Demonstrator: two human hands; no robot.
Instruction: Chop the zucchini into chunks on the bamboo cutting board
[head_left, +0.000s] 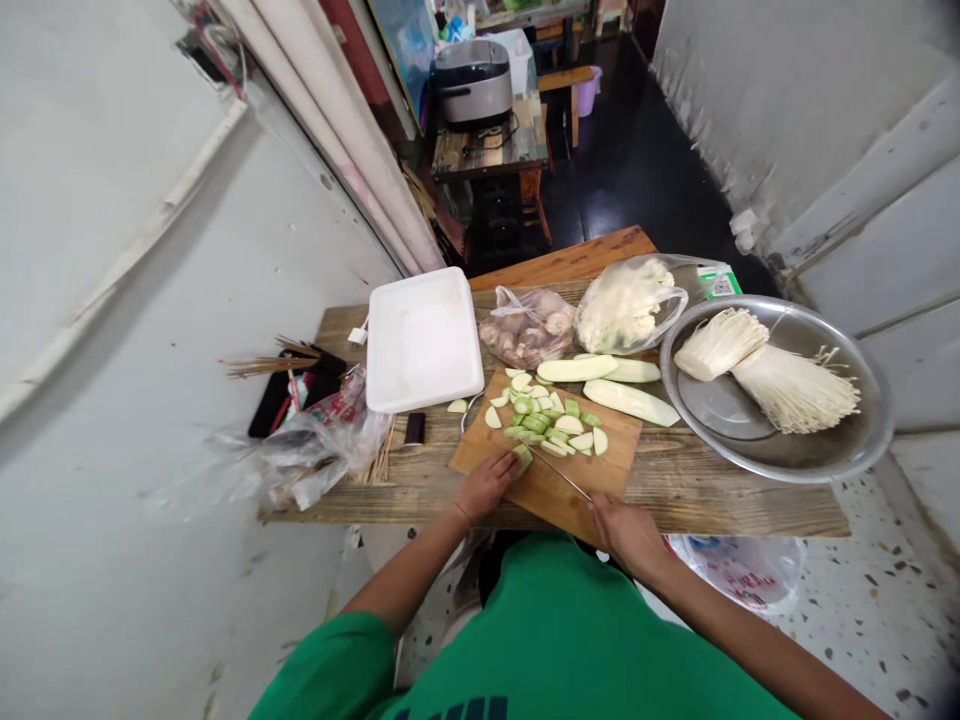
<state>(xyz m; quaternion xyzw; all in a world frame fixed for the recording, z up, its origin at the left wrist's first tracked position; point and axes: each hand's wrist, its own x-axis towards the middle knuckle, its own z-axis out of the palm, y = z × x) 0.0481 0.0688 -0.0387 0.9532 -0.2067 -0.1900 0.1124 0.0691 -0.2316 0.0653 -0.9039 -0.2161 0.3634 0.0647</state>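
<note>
My left hand (487,483) presses down on a short green piece of peeled gourd (523,457) on the wooden cutting board (555,488). My right hand (624,528) grips the handle of a knife (559,473), whose thin blade reaches toward that piece. A pile of pale green slices (546,415) lies on the far half of the board. Three long peeled gourd halves (626,400) rest just beyond the board's right corner.
A steel basin (832,455) with enoki mushrooms (787,385) stands at the right. Behind the board lie a white tray (421,340), a bag of mushrooms (529,328) and a bag of cauliflower (626,303). Chopsticks (266,360) and crumpled plastic bags (315,450) fill the left end.
</note>
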